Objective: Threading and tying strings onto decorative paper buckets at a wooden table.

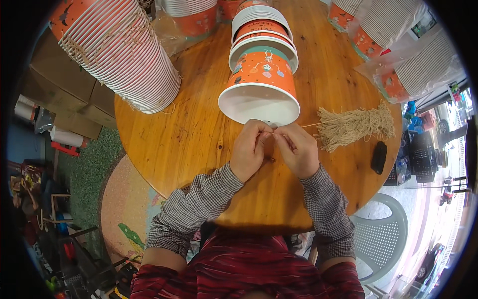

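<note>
Front bucket (259,102) lies on side, mouth facing hands. Left hand (249,148) and right hand (300,149) just by its rim: tips pinched close, looks like on thin string (311,124). String bundle (356,127) right of bucket. Step, my guess: tying string at bucket rim. Next move calls for tight pinch, gentle pull.

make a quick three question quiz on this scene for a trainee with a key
1. True or false: the left hand and right hand are close together beside the nearest orange bucket.
2. A thin strand runs from the right hand toward which thing? A) small black object B) twine bundle C) plastic chair
3. Fill in: the tall bucket stack stands to the ____ of that bucket.

Key: 1. True 2. B 3. left
</note>
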`<state>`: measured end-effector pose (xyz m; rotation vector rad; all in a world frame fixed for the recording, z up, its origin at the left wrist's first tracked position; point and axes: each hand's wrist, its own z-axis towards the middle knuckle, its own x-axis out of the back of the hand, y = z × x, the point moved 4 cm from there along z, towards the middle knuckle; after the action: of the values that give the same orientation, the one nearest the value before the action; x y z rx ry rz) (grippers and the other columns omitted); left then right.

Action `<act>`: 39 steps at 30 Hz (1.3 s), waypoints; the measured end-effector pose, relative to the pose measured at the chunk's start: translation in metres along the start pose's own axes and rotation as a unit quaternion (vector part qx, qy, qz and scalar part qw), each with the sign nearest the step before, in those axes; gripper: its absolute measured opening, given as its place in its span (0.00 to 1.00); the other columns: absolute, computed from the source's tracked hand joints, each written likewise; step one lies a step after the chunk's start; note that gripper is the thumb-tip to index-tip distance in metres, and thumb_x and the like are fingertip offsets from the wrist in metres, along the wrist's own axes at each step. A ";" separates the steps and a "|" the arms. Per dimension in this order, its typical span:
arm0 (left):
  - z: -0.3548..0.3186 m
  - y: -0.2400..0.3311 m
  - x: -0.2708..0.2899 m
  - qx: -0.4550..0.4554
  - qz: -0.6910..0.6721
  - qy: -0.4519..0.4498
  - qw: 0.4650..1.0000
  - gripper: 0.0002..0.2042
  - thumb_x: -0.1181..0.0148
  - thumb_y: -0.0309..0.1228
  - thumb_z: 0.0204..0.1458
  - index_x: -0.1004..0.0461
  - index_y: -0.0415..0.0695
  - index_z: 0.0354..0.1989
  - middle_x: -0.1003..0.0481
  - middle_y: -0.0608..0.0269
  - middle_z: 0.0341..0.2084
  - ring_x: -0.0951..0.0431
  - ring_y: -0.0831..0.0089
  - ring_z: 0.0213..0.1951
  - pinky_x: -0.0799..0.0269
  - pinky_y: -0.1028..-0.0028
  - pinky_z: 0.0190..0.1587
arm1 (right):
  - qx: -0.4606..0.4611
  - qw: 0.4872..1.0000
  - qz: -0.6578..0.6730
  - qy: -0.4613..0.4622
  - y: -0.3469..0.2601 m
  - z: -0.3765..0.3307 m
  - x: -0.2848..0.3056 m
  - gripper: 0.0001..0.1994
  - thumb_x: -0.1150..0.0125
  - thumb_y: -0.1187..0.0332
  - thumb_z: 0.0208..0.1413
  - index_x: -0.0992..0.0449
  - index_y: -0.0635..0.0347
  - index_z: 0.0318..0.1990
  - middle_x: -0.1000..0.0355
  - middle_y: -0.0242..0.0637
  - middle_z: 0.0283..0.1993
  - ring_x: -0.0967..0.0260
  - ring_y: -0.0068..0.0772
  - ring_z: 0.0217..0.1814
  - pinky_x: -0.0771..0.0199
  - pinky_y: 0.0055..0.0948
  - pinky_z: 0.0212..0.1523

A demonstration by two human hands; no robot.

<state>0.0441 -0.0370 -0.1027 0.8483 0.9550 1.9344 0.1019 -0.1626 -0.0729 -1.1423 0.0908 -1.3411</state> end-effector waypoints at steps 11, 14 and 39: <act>0.009 -0.012 0.000 -0.042 0.297 -0.065 0.952 0.22 0.36 0.30 0.45 0.34 0.39 0.49 0.34 0.52 0.50 0.36 0.55 0.55 0.39 0.63 0.56 | -0.227 0.867 0.395 0.201 0.081 -0.006 0.013 0.05 0.52 0.71 0.63 0.32 0.62 0.41 0.28 0.38 0.42 0.29 0.32 0.42 0.26 0.32 0.42; 0.006 -0.029 0.004 -0.053 0.400 -0.073 0.912 0.25 0.36 0.32 0.45 0.34 0.41 0.53 0.34 0.50 0.54 0.38 0.53 0.60 0.40 0.60 0.58 | -0.229 0.779 0.575 0.101 0.085 -0.010 -0.019 0.05 0.54 0.70 0.64 0.33 0.60 0.43 0.32 0.43 0.54 0.32 0.36 0.54 0.31 0.38 0.55; 0.009 0.008 0.013 0.006 0.085 -0.042 0.995 0.17 0.41 0.23 0.48 0.30 0.38 0.49 0.24 0.47 0.34 0.20 0.57 0.35 0.24 0.69 0.35 | -0.132 0.958 0.220 0.131 0.028 -0.015 -0.027 0.05 0.43 0.80 0.54 0.29 0.66 0.38 0.31 0.43 0.50 0.30 0.26 0.45 0.27 0.22 0.43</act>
<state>0.0424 -0.0261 -0.0884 1.0374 0.8690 2.0213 0.1038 -0.1558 -0.1142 -1.0767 0.6955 -1.0890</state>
